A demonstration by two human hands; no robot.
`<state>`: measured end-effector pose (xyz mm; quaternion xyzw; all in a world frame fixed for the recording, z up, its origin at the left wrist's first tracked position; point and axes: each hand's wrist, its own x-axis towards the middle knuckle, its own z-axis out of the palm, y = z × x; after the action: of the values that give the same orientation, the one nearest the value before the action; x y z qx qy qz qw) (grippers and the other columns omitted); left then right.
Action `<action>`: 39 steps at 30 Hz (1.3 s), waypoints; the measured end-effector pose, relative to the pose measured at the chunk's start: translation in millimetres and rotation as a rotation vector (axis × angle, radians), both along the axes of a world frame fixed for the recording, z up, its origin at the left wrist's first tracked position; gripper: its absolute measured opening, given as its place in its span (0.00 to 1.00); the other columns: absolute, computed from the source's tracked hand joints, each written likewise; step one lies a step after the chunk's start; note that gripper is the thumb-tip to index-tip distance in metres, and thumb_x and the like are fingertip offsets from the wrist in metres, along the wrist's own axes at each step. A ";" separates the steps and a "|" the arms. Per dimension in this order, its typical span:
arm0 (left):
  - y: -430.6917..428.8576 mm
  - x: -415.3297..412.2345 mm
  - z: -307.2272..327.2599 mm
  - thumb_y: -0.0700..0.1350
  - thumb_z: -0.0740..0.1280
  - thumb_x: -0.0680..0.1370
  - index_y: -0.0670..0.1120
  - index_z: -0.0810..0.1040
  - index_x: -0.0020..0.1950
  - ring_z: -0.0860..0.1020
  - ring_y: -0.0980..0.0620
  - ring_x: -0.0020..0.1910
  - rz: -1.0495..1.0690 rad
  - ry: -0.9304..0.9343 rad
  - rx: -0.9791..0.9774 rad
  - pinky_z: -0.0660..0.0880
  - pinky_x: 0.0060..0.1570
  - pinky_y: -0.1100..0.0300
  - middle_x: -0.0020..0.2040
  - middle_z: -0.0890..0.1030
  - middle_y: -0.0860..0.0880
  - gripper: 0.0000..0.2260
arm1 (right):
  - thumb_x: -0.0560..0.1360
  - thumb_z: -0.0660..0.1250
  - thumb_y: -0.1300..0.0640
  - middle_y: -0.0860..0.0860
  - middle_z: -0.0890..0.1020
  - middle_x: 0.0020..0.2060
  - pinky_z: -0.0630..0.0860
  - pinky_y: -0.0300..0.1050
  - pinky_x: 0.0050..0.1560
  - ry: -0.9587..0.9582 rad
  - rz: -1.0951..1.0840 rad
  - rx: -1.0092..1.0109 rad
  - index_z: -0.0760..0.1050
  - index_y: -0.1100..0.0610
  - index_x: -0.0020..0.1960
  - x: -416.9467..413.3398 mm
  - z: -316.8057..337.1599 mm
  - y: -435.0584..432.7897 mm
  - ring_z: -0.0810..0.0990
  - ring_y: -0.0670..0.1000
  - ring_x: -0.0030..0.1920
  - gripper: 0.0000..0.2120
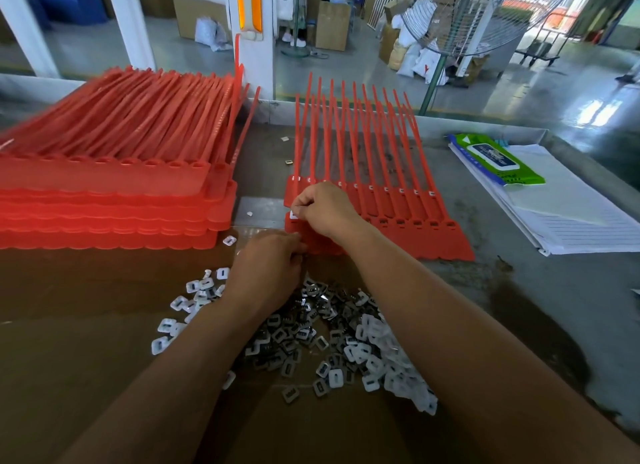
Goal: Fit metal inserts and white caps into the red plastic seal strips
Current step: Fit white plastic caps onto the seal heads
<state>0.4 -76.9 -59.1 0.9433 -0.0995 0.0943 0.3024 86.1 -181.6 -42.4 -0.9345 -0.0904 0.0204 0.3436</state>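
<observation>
Flat at the middle of the grey worktop (pixel 519 290) — two overlapped red plastic seal strip sheets (pixel 398 221), heads toward the person, thin tails pointing away. Pinched in the curled fingers of the right hand (pixel 323 209), at the leftmost socket of the nearer sheet: a small white plastic cap (pixel 294 215). Just below, at that same left corner, the left hand (pixel 268 268), fingertips curled under and hidden — cannot tell whether gripping the sheet, a part, or nothing. Both hands close together over the corner. Spread on the brown cardboard sheet (pixel 86 359) beneath both forearms: a loose heap of white caps and dark metal inserts (pixel 346 335), mixed together. Alone, just beyond the left hand, one stray white cap (pixel 229 240). To the left, a tall stack of red seal strip sheets (pixel 114 193), tails fanned away. To the right, well apart, a green wet-wipe packet (pixel 498 159) resting on a pile of white lined paper (pixel 571 221).
</observation>
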 end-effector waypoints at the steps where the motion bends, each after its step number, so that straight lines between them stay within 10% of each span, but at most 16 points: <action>1: 0.2 -0.1 -0.3 0.37 0.62 0.73 0.43 0.80 0.54 0.74 0.49 0.59 -0.002 -0.001 0.000 0.69 0.58 0.56 0.59 0.78 0.46 0.12 | 0.74 0.65 0.61 0.52 0.83 0.48 0.68 0.39 0.44 0.000 -0.002 -0.001 0.81 0.60 0.44 -0.5 -0.4 0.0 0.76 0.45 0.44 0.06; 26: 0.7 -1.0 -3.5 0.37 0.63 0.73 0.43 0.81 0.52 0.77 0.45 0.54 0.013 -0.011 -0.035 0.72 0.54 0.50 0.54 0.80 0.44 0.11 | 0.71 0.70 0.60 0.55 0.79 0.52 0.73 0.46 0.50 0.055 -0.137 -0.085 0.76 0.60 0.53 9.1 1.3 12.4 0.77 0.55 0.54 0.12; 39: 1.2 -0.9 -3.2 0.37 0.63 0.73 0.43 0.81 0.52 0.76 0.46 0.55 0.006 -0.027 -0.008 0.72 0.54 0.50 0.55 0.80 0.45 0.11 | 0.73 0.67 0.60 0.51 0.78 0.48 0.69 0.44 0.47 -0.006 -0.097 -0.051 0.70 0.51 0.36 3.9 -6.4 4.9 0.75 0.51 0.50 0.10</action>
<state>-0.5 -75.7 -62.3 0.9410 -0.1005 0.1084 0.3044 90.0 -176.7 -48.8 -0.9463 -0.0455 0.0033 0.3201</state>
